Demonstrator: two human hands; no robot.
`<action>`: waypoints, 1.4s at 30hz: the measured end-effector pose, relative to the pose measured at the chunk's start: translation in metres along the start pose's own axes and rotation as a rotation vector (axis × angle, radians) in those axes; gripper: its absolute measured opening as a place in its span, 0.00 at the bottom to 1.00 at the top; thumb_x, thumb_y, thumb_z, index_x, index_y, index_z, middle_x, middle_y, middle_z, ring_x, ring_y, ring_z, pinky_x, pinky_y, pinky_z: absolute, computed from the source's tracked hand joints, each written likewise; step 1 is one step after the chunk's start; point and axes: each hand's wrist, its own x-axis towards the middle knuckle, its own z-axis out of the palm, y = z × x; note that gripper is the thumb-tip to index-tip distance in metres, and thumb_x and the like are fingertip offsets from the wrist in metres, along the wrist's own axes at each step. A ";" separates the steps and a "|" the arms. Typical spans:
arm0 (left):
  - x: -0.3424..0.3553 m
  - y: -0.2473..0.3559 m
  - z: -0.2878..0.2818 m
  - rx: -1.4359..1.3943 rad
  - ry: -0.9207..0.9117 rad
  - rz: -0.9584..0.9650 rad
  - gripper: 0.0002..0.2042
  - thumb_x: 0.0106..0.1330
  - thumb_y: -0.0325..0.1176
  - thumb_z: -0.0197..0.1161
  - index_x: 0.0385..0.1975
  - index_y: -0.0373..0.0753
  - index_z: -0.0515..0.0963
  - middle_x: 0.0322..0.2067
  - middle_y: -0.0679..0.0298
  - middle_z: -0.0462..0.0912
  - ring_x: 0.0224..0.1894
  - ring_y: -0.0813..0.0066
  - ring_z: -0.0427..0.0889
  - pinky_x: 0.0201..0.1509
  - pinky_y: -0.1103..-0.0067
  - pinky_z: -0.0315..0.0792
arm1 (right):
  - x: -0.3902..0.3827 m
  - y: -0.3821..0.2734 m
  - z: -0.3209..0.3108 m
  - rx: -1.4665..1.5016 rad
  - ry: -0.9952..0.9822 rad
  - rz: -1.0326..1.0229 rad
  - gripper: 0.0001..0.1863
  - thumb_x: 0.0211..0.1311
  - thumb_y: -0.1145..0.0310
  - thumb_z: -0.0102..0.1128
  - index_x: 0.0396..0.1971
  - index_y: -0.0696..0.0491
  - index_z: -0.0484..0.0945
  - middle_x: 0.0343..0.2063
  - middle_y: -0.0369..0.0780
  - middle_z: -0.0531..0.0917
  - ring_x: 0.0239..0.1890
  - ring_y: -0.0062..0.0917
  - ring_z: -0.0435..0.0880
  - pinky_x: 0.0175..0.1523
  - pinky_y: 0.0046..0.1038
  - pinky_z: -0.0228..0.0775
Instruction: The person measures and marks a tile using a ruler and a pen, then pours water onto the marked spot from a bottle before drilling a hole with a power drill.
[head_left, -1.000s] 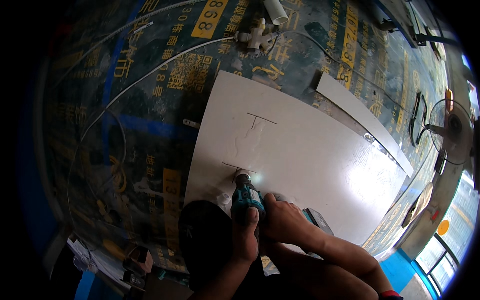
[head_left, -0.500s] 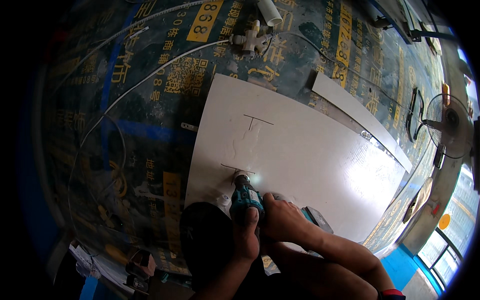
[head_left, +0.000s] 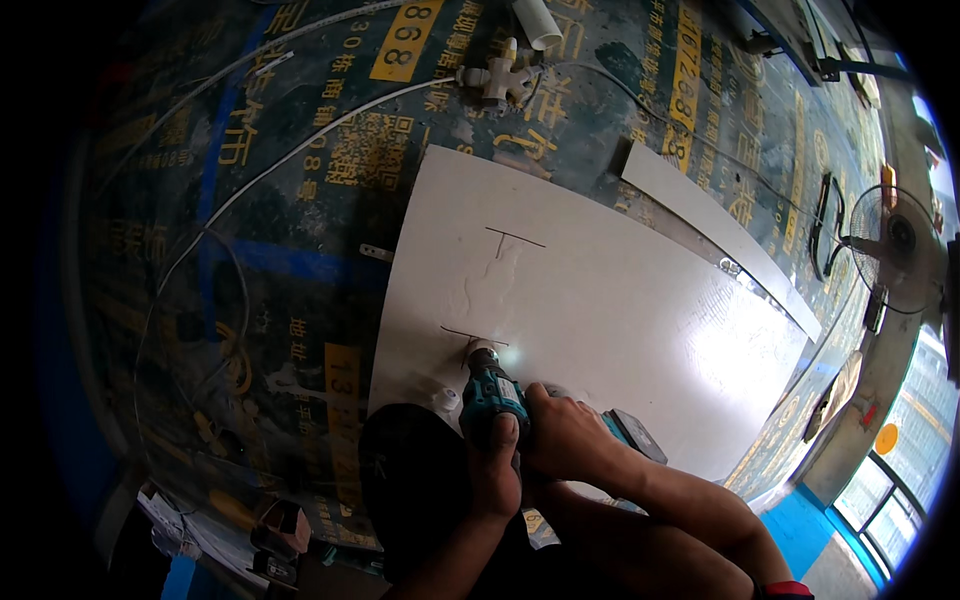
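Left hand (head_left: 493, 468) clasps the drill (head_left: 494, 398) at its rear, thumb on top | right hand (head_left: 572, 436) wraps the handle, firm | white cap (head_left: 446, 400) just left | and the drill's nose is right at the board's (head_left: 610, 290) nearer drawn mark (head_left: 474, 335), light glowing! | strip (head_left: 715, 235) beyond | fitting (head_left: 497, 82) farther | fan (head_left: 897, 235) far right

Yellow lettering (head_left: 404, 42) on floor sheeting (head_left: 275, 205)

One white panel (head_left: 620, 300) bore two T-shaped marks (head_left: 515, 237). At its near side were one left hand (head_left: 493, 468), one right hand (head_left: 572, 437) and one cordless drill (head_left: 492, 397). Beyond its far edge lay one narrow white strip (head_left: 712, 224), one white pipe (head_left: 537, 24) and one cross-shaped fitting (head_left: 498, 80); right of it was one caged fan (head_left: 900, 235).
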 end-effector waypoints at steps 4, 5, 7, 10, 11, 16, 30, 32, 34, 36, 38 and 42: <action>-0.001 0.001 0.002 -0.013 0.011 -0.005 0.32 0.70 0.45 0.61 0.66 0.36 0.56 0.57 0.61 0.67 0.58 0.72 0.68 0.65 0.74 0.62 | 0.001 0.001 0.000 0.000 0.010 -0.026 0.22 0.50 0.69 0.64 0.43 0.63 0.68 0.32 0.58 0.83 0.39 0.57 0.84 0.47 0.48 0.75; -0.001 0.002 0.003 -0.015 0.008 -0.007 0.32 0.70 0.45 0.61 0.66 0.36 0.56 0.57 0.61 0.67 0.58 0.72 0.68 0.65 0.74 0.62 | 0.001 0.001 0.000 -0.002 0.004 -0.028 0.22 0.50 0.69 0.64 0.43 0.63 0.69 0.32 0.57 0.83 0.39 0.57 0.84 0.47 0.48 0.75; -0.002 0.004 0.004 -0.027 0.019 -0.055 0.32 0.70 0.45 0.61 0.67 0.38 0.55 0.56 0.62 0.67 0.57 0.73 0.68 0.63 0.75 0.64 | 0.001 0.002 0.001 -0.015 0.013 -0.023 0.22 0.50 0.68 0.64 0.43 0.63 0.69 0.32 0.57 0.83 0.39 0.56 0.84 0.47 0.48 0.75; -0.001 0.000 0.000 -0.014 0.004 -0.013 0.31 0.71 0.45 0.60 0.67 0.38 0.55 0.56 0.62 0.67 0.56 0.75 0.68 0.61 0.76 0.65 | 0.001 0.000 0.001 -0.035 0.015 -0.021 0.22 0.51 0.66 0.64 0.43 0.62 0.69 0.32 0.58 0.83 0.39 0.56 0.84 0.47 0.48 0.75; -0.001 -0.001 -0.001 -0.015 0.005 -0.013 0.31 0.71 0.45 0.60 0.67 0.38 0.55 0.56 0.62 0.67 0.56 0.75 0.68 0.61 0.76 0.65 | 0.000 0.000 0.001 -0.041 0.013 -0.015 0.22 0.51 0.65 0.63 0.43 0.62 0.70 0.33 0.58 0.83 0.39 0.56 0.84 0.48 0.48 0.75; 0.001 -0.006 -0.005 0.032 -0.004 -0.023 0.33 0.72 0.46 0.58 0.68 0.35 0.53 0.59 0.58 0.66 0.61 0.70 0.67 0.67 0.73 0.61 | 0.001 0.002 0.003 -0.042 0.025 -0.015 0.22 0.53 0.63 0.63 0.43 0.61 0.70 0.34 0.57 0.83 0.41 0.56 0.84 0.49 0.48 0.75; 0.005 0.033 0.012 0.588 0.125 0.273 0.39 0.70 0.43 0.62 0.71 0.31 0.47 0.65 0.45 0.60 0.67 0.54 0.63 0.72 0.64 0.56 | 0.002 0.001 0.005 -0.020 0.055 0.018 0.19 0.57 0.63 0.61 0.42 0.61 0.73 0.38 0.58 0.83 0.45 0.53 0.83 0.50 0.46 0.75; 0.016 0.037 0.012 0.769 0.132 0.397 0.38 0.69 0.41 0.62 0.70 0.30 0.49 0.63 0.44 0.61 0.66 0.53 0.64 0.72 0.63 0.56 | 0.003 0.003 0.007 -0.026 0.058 -0.005 0.19 0.56 0.63 0.62 0.42 0.61 0.73 0.37 0.57 0.84 0.45 0.52 0.84 0.50 0.45 0.76; 0.029 0.037 0.012 0.833 0.181 0.444 0.31 0.69 0.34 0.60 0.66 0.30 0.55 0.61 0.48 0.64 0.62 0.57 0.67 0.70 0.66 0.57 | 0.001 0.001 0.005 -0.025 0.060 -0.025 0.19 0.55 0.63 0.63 0.42 0.61 0.73 0.37 0.57 0.84 0.45 0.52 0.84 0.50 0.45 0.76; 0.031 0.038 0.018 0.864 0.208 0.472 0.27 0.69 0.37 0.59 0.62 0.29 0.58 0.55 0.47 0.67 0.59 0.55 0.68 0.67 0.63 0.60 | 0.002 0.002 0.004 -0.019 0.061 -0.036 0.19 0.55 0.64 0.63 0.42 0.61 0.73 0.37 0.57 0.84 0.45 0.51 0.84 0.50 0.45 0.76; 0.034 0.032 0.015 0.782 0.257 0.525 0.20 0.72 0.36 0.55 0.57 0.31 0.62 0.49 0.53 0.71 0.54 0.62 0.70 0.63 0.68 0.63 | 0.003 0.003 0.005 -0.028 0.041 -0.024 0.20 0.54 0.65 0.64 0.42 0.62 0.73 0.37 0.56 0.84 0.45 0.50 0.85 0.50 0.45 0.76; 0.040 0.026 0.013 0.728 0.278 0.675 0.15 0.74 0.34 0.45 0.54 0.31 0.65 0.49 0.50 0.71 0.54 0.61 0.73 0.64 0.68 0.65 | 0.006 0.008 0.010 -0.020 0.051 -0.010 0.20 0.53 0.65 0.64 0.42 0.62 0.73 0.36 0.56 0.85 0.44 0.49 0.85 0.50 0.44 0.76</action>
